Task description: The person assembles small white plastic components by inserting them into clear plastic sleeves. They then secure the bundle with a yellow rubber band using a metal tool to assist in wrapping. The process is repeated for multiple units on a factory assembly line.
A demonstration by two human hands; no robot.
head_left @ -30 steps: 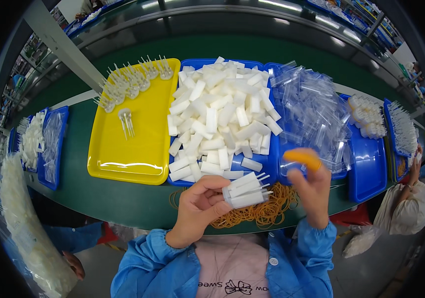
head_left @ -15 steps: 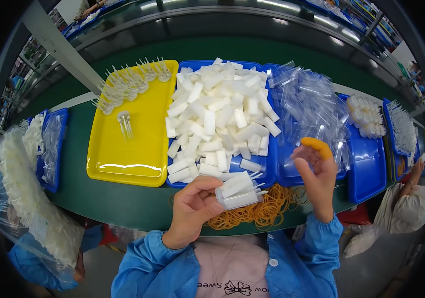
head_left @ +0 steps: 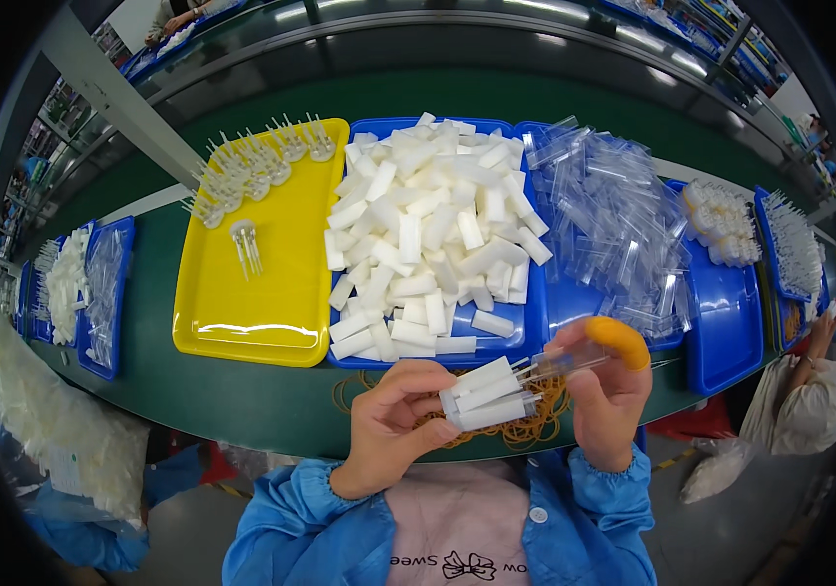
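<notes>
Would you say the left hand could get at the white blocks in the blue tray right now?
Probably not at once: the left hand is holding a bundle of white pieces. The white blocks lie open in the blue tray just ahead, nothing between.

factory assembly line, pretty clearly | long green conveyor belt [head_left: 242, 400] | yellow tray [head_left: 271, 293] and blue trays [head_left: 721, 322] piled with small white plastic parts [head_left: 428, 234] | more workstations further down | blue work-smock sleeves [head_left: 281, 527]

White tube bundle [head_left: 484, 396] — level, midair
</notes>
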